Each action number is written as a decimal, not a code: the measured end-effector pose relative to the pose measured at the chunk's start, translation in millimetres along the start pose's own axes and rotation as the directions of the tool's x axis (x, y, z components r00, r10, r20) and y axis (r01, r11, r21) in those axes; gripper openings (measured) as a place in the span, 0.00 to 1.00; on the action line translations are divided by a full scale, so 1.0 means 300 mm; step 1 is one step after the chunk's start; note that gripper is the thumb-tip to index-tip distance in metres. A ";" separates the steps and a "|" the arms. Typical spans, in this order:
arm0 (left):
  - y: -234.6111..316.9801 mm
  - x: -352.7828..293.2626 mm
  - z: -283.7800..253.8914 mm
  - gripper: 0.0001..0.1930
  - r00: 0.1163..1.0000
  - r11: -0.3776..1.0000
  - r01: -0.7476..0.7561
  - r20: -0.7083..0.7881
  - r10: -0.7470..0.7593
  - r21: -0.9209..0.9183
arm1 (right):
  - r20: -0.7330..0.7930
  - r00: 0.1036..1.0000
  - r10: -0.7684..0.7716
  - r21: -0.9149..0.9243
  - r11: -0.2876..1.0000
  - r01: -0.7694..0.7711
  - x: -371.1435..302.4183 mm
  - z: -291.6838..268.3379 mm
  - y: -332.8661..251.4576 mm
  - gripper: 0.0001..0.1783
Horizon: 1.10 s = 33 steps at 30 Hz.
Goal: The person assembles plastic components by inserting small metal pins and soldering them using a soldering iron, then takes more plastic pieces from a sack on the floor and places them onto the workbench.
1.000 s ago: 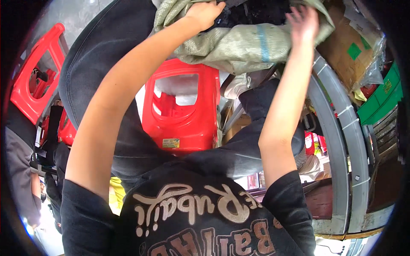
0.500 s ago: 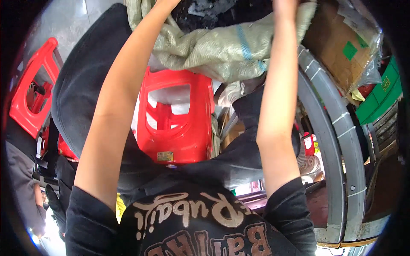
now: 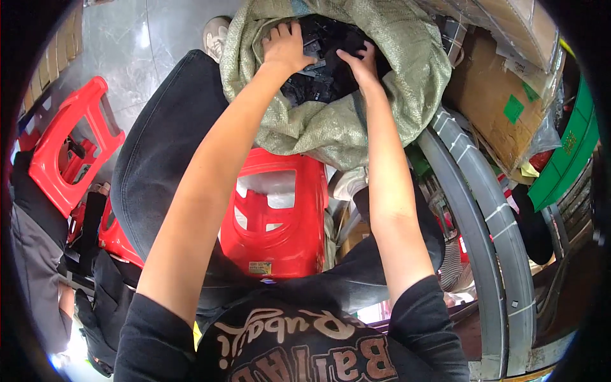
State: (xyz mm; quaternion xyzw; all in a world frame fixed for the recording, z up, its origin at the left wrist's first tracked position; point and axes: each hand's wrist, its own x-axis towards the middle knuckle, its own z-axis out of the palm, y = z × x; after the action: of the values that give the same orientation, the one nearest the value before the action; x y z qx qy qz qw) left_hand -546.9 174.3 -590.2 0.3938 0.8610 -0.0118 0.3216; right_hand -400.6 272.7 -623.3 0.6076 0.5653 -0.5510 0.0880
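Observation:
A pale green woven sack (image 3: 410, 83) stands before me with its mouth rolled wide. Inside it lies a heap of small black pieces (image 3: 318, 86), plastic-looking, too jumbled to tell their kind. My left hand (image 3: 286, 49) rests over the left side of the heap, fingers spread and touching the pieces. On the right side of the mouth, my right hand (image 3: 361, 65) has its thumb and fingers apart. Nothing shows in its grasp. Both forearms reach over the sack's near rim.
Below the sack, between my legs, is a red plastic stool (image 3: 286, 245). Another red stool (image 3: 54, 181) stands at left. Cardboard boxes (image 3: 493, 95), a green bin (image 3: 566, 156) and curved grey rails (image 3: 490, 216) with white ties line the right. A shoe (image 3: 216, 35) is beside the sack.
The view has tilted, so the sack's mouth, the black pieces and both hands now show in full. Earlier both hands were mostly cut off at the upper edge.

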 end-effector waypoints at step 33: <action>0.088 -0.140 0.142 0.37 0.949 0.995 0.096 -0.299 -0.097 -0.017 | -0.021 0.951 -0.310 -0.758 0.625 0.187 -0.166 0.030 0.185 0.32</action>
State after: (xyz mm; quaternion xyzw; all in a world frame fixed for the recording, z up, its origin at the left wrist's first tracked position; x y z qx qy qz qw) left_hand -485.4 152.7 -594.3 0.3481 0.9180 0.0329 0.1870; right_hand -350.1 217.7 -617.0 0.4726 0.8245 -0.2296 0.2100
